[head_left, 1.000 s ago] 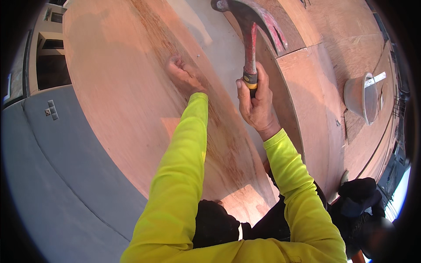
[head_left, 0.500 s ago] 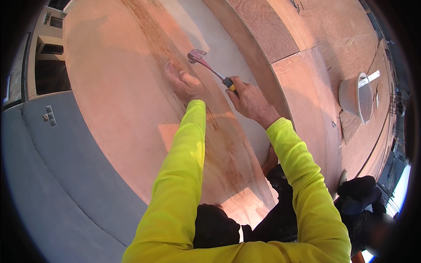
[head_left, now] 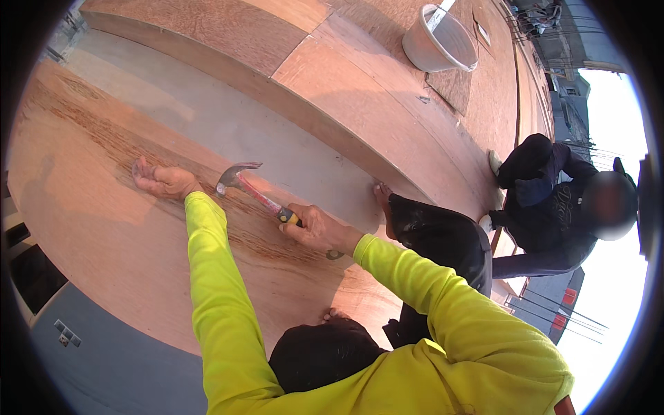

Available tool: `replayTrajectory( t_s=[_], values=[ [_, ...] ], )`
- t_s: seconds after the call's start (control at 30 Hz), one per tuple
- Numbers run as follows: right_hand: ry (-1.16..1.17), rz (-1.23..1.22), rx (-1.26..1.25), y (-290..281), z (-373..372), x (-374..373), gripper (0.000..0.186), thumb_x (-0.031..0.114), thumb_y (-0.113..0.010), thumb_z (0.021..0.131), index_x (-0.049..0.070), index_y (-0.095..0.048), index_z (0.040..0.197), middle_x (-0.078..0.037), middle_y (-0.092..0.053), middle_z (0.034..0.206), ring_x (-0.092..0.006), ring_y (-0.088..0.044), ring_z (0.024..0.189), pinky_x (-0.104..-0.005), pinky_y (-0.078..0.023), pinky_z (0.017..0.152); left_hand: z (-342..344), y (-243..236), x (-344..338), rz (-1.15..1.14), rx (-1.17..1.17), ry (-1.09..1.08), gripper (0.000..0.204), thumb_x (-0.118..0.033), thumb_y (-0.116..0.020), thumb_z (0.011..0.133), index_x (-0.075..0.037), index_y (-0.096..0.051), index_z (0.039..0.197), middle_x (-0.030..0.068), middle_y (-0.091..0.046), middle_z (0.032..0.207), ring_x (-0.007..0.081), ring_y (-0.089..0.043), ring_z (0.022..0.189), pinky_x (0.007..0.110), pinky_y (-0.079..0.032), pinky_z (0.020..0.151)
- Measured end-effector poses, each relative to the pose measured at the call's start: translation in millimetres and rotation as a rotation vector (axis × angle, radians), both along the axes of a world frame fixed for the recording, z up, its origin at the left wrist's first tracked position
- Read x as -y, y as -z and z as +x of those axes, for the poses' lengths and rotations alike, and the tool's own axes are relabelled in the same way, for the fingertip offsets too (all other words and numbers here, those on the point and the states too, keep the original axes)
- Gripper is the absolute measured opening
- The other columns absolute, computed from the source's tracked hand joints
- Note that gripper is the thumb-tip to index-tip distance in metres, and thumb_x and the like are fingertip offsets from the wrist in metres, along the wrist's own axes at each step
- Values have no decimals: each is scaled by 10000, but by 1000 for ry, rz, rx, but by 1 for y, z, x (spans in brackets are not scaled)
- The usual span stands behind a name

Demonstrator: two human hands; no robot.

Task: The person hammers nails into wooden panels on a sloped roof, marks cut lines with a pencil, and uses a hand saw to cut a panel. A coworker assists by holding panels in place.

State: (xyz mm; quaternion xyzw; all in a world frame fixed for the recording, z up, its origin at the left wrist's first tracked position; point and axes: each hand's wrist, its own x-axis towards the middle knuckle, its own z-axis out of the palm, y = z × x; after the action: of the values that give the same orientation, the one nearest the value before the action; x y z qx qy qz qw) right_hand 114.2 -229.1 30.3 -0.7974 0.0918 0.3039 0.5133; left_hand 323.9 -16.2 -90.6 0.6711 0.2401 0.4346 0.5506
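My left hand (head_left: 164, 180) rests on the streaked plywood board (head_left: 104, 235), fingers curled; what, if anything, they hold is too small to make out. My right hand (head_left: 308, 228) grips the dark and yellow handle of a claw hammer (head_left: 249, 188). The hammer's worn red shaft reaches toward my left wrist, with the metal head just to the right of it, low over the board. Behind the board runs a pale grey strip (head_left: 221, 142), where a bare foot (head_left: 384, 211) shows beside my dark-clothed leg.
A raised plywood step (head_left: 346, 104) runs along the back, bearing a grey bucket (head_left: 436, 55) with a pale straight strip in it. A co-worker (head_left: 546, 221) in dark clothes crouches at the right. Grey wall (head_left: 111, 346) lies at lower left; thin rods stand at the right.
The view has swung, bringing the co-worker further into it and the bucket higher up. The hammer, raised high a second ago, has come down near the board. My left hand stays curled on the board.
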Motion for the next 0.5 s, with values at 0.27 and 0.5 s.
replayTrajectory(
  t_s=[0.27,0.5],
  values=[
    [-7,-405,535,17,5,153,231,203,-551,1000,12,-669,1059,-207,-661,946,-412,-659,881,-484,-528,799,3,8,-12,56,-107,132,399,-89,-438,897,76,-567,1236,197,-639,1222,285,-627,1153,375,-503,1010],
    [147,-1111,718,59,42,446,344,86,-538,943,25,-606,1275,-198,-582,1296,-425,-603,1106,-467,-502,967,-39,18,-51,0,-301,450,326,-118,-554,968,66,-578,1236,146,-634,1277,232,-601,1197,333,-457,1059]
  ],
)
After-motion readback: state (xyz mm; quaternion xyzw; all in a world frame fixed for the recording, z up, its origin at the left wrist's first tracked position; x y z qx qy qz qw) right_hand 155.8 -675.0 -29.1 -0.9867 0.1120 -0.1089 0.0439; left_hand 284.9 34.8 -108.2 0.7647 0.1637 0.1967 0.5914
